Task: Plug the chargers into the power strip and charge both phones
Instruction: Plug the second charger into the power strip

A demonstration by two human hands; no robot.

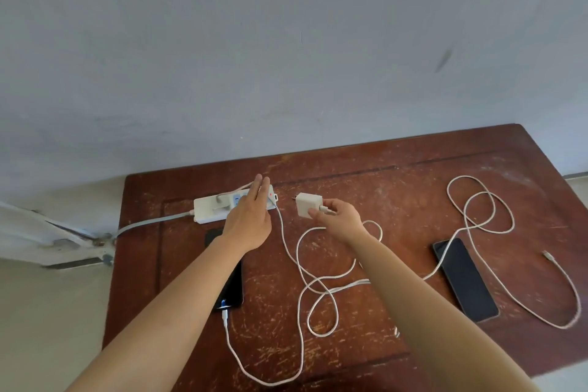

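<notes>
A white power strip (210,208) lies at the table's far left with one white charger (220,203) plugged into it. My left hand (249,216) rests flat on the strip's right half, fingers straight. My right hand (342,219) holds a second white charger block (308,204) just right of the strip, prongs pointing left toward it. A dark phone (232,288) lies under my left forearm with a white cable (229,337) plugged into its near end. Another dark phone (465,278) lies at the right, with a loose cable end (546,254) beside it.
The worn brown wooden table (397,188) stands against a pale grey wall. White cable loops (480,210) sprawl across its middle and right. A grey cord (149,223) runs off the left edge from the strip. Pale floor shows at the left.
</notes>
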